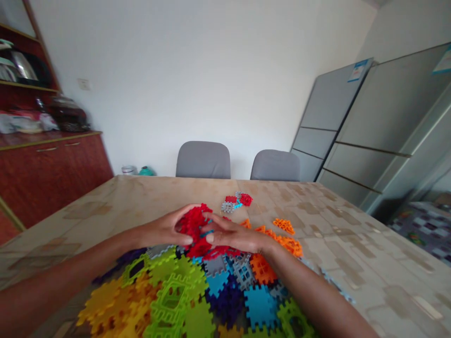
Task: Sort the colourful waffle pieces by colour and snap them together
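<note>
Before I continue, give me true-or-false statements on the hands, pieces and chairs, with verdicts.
1. The left hand and right hand both hold red pieces. True.
2. The chairs are red. False: the two chairs beyond the table are grey.
3. The small cluster past the hands is all green. False: the cluster shows red, grey and light blue.
4. Lime-green pieces lie on the near side of the hands. True.

The bright red cluster of tooth-edged, openwork plastic pieces is held up, partly hidden, its exact tilt unclear. More red pieces lie at its four o'clock, along the twelve o'clock edge of the multicoloured pile.
</note>
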Motion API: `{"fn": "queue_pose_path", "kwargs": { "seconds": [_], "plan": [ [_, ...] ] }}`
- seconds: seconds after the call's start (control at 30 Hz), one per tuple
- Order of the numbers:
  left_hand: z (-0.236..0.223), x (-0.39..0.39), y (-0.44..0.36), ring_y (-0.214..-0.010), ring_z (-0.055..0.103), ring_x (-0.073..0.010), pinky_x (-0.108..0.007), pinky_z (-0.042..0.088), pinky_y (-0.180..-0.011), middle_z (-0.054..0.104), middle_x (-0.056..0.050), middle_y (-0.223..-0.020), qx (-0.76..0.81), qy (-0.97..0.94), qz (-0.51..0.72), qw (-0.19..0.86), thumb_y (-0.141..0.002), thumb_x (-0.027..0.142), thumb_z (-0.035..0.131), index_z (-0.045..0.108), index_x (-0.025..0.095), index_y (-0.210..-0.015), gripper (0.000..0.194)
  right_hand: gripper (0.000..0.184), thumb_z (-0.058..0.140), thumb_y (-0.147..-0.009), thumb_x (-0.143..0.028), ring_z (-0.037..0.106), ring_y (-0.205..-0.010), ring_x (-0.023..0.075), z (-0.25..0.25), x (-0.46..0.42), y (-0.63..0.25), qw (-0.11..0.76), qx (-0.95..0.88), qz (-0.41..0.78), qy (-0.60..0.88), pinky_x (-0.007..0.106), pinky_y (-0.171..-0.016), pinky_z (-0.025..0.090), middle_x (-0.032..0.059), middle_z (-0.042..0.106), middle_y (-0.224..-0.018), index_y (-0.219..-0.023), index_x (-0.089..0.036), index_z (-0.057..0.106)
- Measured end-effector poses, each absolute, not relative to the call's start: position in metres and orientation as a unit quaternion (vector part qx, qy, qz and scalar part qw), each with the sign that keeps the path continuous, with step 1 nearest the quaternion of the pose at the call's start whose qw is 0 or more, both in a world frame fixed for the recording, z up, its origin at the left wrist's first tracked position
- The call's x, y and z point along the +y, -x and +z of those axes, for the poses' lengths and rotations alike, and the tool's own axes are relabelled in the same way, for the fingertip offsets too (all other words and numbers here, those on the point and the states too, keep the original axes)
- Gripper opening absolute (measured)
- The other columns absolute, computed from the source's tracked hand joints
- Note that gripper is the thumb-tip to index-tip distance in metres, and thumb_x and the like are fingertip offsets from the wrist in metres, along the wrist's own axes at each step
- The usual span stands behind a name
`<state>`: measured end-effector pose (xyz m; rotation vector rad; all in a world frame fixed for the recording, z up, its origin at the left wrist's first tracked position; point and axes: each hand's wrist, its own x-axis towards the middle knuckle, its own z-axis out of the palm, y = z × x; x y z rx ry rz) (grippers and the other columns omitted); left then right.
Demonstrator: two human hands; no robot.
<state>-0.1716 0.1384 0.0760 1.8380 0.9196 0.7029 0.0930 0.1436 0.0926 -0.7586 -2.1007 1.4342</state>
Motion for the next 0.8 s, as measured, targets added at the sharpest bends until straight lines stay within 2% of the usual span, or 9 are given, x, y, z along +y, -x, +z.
{"fn": "queue_pose_path", "kwargs": {
  "seconds": [0.07,0.17,0.23,0.3,0.37,0.43,0.53,0.63,0.8],
  "plan": [
    [0.076,0.112,0.198,-0.134,0.056,-0.0368,-0.046,0.05,-0.106,0.06,-0.004,-0.147,0.391,-0.755,0.262,0.456,-0.069,0.052,0.087,0.059,0.033,-0.141,0.08,0.059,0.072,-0.086,-0.06,0.073,-0.107,0.0263,0.105,0.135,-0.098,0.169,-0.793,0.532,0.244,0.038,-0.087,0.06,0.0069,0.073,-0.125,-0.135,-0.028,0.066],
    [0.062,0.082,0.239,-0.129,0.061,-0.0359,-0.044,0.051,-0.105,0.063,-0.002,-0.144,0.449,-0.772,0.276,0.356,-0.074,0.056,0.083,0.062,0.039,-0.14,0.071,0.06,0.063,-0.093,-0.06,0.061,-0.129,0.0287,0.118,0.139,-0.119,0.132,-0.831,0.465,0.276,0.044,-0.105,0.051,0.0058,0.061,-0.146,-0.145,-0.031,0.057],
    [0.043,0.068,0.263,-0.127,0.062,-0.0367,-0.045,0.051,-0.105,0.065,-0.001,-0.142,0.495,-0.767,0.31,0.266,-0.075,0.065,0.077,0.061,0.038,-0.14,0.071,0.077,0.072,-0.085,-0.061,0.048,-0.141,0.0343,0.12,0.148,-0.139,0.123,-0.839,0.427,0.315,0.052,-0.116,0.037,0.0081,0.05,-0.156,-0.151,-0.029,0.05],
    [0.023,0.056,0.283,-0.128,0.061,-0.0384,-0.05,0.049,-0.107,0.064,-0.003,-0.143,0.534,-0.747,0.341,0.199,-0.077,0.075,0.07,0.058,0.033,-0.143,0.079,0.1,0.086,-0.068,-0.062,0.039,-0.146,0.0404,0.116,0.157,-0.158,0.089,-0.845,0.405,0.338,0.056,-0.121,0.026,0.0115,0.045,-0.159,-0.153,-0.025,0.048],
    [0.005,0.045,0.295,-0.131,0.058,-0.0392,-0.052,0.044,-0.111,0.061,-0.004,-0.146,0.564,-0.73,0.357,0.149,-0.08,0.083,0.059,0.052,0.027,-0.146,0.087,0.117,0.093,-0.053,-0.061,0.035,-0.147,0.0445,0.11,0.162,-0.172,0.029,-0.855,0.379,0.354,0.057,-0.122,0.021,0.0144,0.044,-0.159,-0.153,-0.022,0.048],
    [-0.004,0.037,0.299,-0.135,0.054,-0.0388,-0.051,0.039,-0.114,0.055,-0.006,-0.151,0.573,-0.733,0.347,0.117,-0.083,0.084,0.053,0.048,0.025,-0.149,0.09,0.128,0.094,-0.046,-0.06,0.032,-0.147,0.0477,0.103,0.161,-0.178,-0.039,-0.865,0.326,0.38,0.059,-0.122,0.018,0.0165,0.04,-0.161,-0.157,-0.022,0.041],
    [-0.006,0.035,0.289,-0.138,0.05,-0.0376,-0.047,0.039,-0.115,0.047,-0.007,-0.158,0.552,-0.773,0.292,0.11,-0.082,0.074,0.065,0.043,0.026,-0.154,0.089,0.14,0.094,-0.046,-0.055,0.03,-0.146,0.0506,0.096,0.156,-0.173,-0.098,-0.874,0.244,0.409,0.063,-0.119,0.019,0.0189,0.033,-0.164,-0.163,-0.024,0.024],
    [-0.004,0.039,0.266,-0.138,0.051,-0.0375,-0.046,0.039,-0.116,0.048,-0.009,-0.157,0.531,-0.789,0.285,0.122,-0.077,0.066,0.074,0.047,0.029,-0.152,0.088,0.14,0.094,-0.048,-0.049,0.034,-0.143,0.0489,0.091,0.154,-0.159,-0.087,-0.887,0.244,0.381,0.061,-0.117,0.023,0.0205,0.035,-0.163,-0.164,-0.022,0.019],
    [-0.008,0.046,0.23,-0.14,0.048,-0.0374,-0.049,0.036,-0.118,0.049,-0.011,-0.156,0.539,-0.762,0.327,0.143,-0.08,0.063,0.074,0.048,0.027,-0.15,0.084,0.141,0.097,-0.043,-0.043,0.034,-0.144,0.0456,0.075,0.159,-0.141,-0.007,-0.896,0.298,0.33,0.058,-0.119,0.02,0.0168,0.041,-0.159,-0.163,-0.026,0.024]
  ]
}}
